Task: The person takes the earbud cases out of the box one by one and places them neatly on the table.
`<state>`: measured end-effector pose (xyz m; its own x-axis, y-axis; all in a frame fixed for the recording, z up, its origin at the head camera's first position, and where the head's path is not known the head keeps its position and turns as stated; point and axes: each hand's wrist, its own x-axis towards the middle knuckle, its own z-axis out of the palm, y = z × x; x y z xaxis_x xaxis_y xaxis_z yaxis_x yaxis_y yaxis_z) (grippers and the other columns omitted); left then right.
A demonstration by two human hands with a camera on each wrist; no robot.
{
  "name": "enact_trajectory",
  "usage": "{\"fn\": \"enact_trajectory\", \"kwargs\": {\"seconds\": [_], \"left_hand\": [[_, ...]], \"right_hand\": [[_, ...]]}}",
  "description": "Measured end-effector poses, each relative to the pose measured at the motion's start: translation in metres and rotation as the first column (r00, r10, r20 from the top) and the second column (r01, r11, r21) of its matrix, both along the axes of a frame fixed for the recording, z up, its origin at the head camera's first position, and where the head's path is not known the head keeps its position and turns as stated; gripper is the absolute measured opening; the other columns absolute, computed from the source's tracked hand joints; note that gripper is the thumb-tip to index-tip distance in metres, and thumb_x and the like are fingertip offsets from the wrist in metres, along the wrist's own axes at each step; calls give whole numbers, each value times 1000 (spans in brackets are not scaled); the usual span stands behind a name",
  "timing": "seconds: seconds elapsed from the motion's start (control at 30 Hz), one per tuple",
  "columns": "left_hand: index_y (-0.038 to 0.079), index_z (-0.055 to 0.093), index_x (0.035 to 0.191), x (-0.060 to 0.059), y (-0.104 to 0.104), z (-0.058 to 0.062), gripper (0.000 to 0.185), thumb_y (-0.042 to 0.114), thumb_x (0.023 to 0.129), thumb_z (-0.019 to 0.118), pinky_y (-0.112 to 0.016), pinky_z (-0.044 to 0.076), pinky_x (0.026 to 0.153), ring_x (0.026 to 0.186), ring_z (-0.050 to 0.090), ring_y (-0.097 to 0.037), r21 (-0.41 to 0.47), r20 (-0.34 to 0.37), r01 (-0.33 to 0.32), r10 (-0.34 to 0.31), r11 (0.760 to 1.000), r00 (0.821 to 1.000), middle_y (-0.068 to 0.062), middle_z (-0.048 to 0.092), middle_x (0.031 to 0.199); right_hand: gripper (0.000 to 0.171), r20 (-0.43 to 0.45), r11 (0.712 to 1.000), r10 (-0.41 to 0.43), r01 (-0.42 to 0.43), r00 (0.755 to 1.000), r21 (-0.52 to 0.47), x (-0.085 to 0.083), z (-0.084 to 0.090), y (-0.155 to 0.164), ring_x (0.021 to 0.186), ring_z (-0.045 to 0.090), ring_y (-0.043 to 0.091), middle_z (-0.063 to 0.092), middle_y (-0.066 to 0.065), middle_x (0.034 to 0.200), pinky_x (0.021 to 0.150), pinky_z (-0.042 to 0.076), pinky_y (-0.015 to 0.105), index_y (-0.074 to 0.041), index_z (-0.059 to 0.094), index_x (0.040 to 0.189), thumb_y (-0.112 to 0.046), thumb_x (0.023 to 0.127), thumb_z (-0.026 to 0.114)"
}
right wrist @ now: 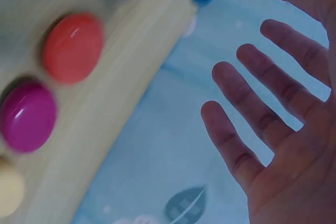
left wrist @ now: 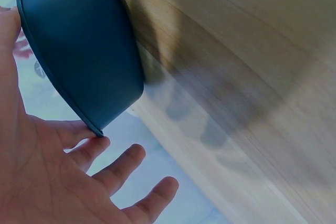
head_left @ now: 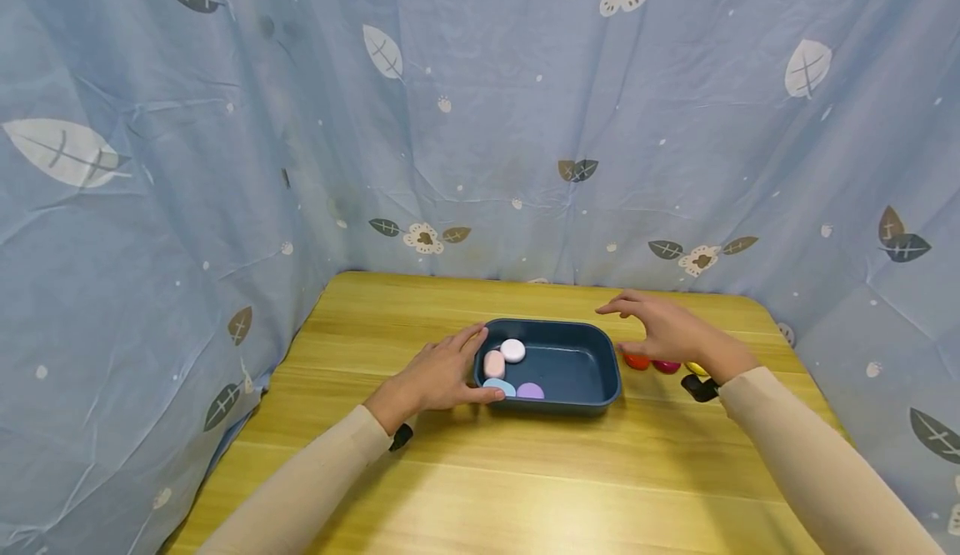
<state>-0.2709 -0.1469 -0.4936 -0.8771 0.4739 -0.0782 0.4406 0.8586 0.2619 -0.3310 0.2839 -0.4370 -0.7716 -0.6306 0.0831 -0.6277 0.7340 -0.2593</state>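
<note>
A dark blue rectangular tray (head_left: 570, 405) stands on the table. Across its left end my left hand (head_left: 442, 372) grips the rim, thumb at the front and fingers at the back left corner; in the left wrist view two fingertips meet the rim while the other fingers (left wrist: 152, 195) stay clear. Inside lie rounded pieces: white (head_left: 513, 350), pink (head_left: 494, 364), light blue (head_left: 500, 387) and purple (head_left: 530, 391). Fingers spread and holding nothing, my right hand (head_left: 663, 330) hovers off the tray's right end, above a glossy red oval piece (right wrist: 73, 48).
Right of the tray, a magenta piece (right wrist: 29, 116) and a yellow piece (head_left: 696, 368) lie in a row with the red one. Blue leaf-patterned curtains (head_left: 510, 122) hang round the wooden table (head_left: 480, 488).
</note>
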Motion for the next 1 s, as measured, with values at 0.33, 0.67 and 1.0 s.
{"fn": "enact_trajectory", "kwargs": {"seconds": [0.33, 0.67, 1.0], "left_hand": [[16, 24, 188, -1, 1, 0, 126, 94, 99, 65, -75, 44, 133, 173, 45, -44, -5, -1, 7, -7, 1000, 1000, -4, 22, 198], [16, 24, 188, -2, 1, -1, 127, 97, 98, 62, -75, 43, 133, 172, 46, -44, -7, -1, 2, -2, 1000, 1000, -6, 24, 197], [15, 23, 188, 0, -1, -1, 126, 95, 99, 61, -76, 44, 132, 173, 45, -43, 3, 3, 10, -10, 1000, 1000, -4, 22, 197]], "right_hand": [[66, 40, 988, 132, -135, 990, 69, -4, 5, -58, 133, 75, 34, 69, 6, 157, 113, 65, 58, -20, 71, 161, -43, 103, 92], [76, 80, 949, 267, -277, 960, 152, -10, -4, -106, 143, 71, 33, 63, 9, 166, 121, 61, 59, -22, 66, 167, -49, 101, 92], [82, 127, 919, 296, -318, 947, 234, -16, -20, -140, 149, 69, 32, 59, 9, 172, 126, 59, 57, -21, 64, 169, -53, 99, 93]]}}
